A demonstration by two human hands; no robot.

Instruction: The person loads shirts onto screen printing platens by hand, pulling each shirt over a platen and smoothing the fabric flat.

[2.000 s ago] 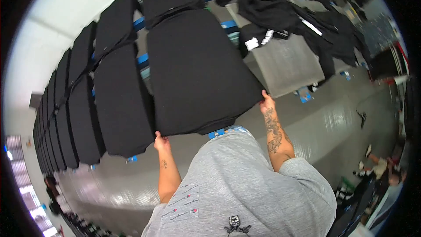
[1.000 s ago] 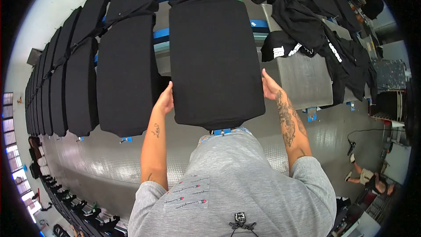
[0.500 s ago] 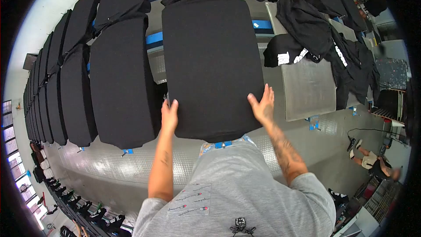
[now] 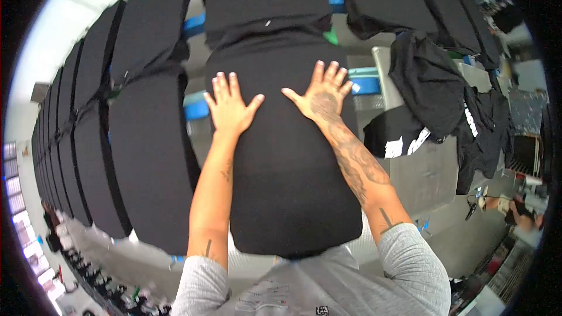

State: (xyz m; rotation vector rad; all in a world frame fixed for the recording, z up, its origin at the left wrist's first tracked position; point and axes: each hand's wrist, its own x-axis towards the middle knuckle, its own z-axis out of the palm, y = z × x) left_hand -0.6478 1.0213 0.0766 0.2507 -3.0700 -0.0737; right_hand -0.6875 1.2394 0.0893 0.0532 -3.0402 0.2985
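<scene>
I viewed black cloth (image 4: 287, 158) extending beneath and beyond the splayed, ungrasping fingers (image 4: 235, 86) of left hand (image 4: 231, 114) and right hand (image 4: 323, 98).

Near covered board (image 4: 293, 199), more boards (image 4: 146, 158) to its left, garments (image 4: 424, 76) right

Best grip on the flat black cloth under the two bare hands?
Likely the near end of the flat black cloth, from the person's side: left bare hand at the near left corner, right bare hand at the near right corner. Its top looks smooth, little to pinch; rounded corners offer edges to curl around. The grey fabric shirt crowds that end's middle.
</scene>
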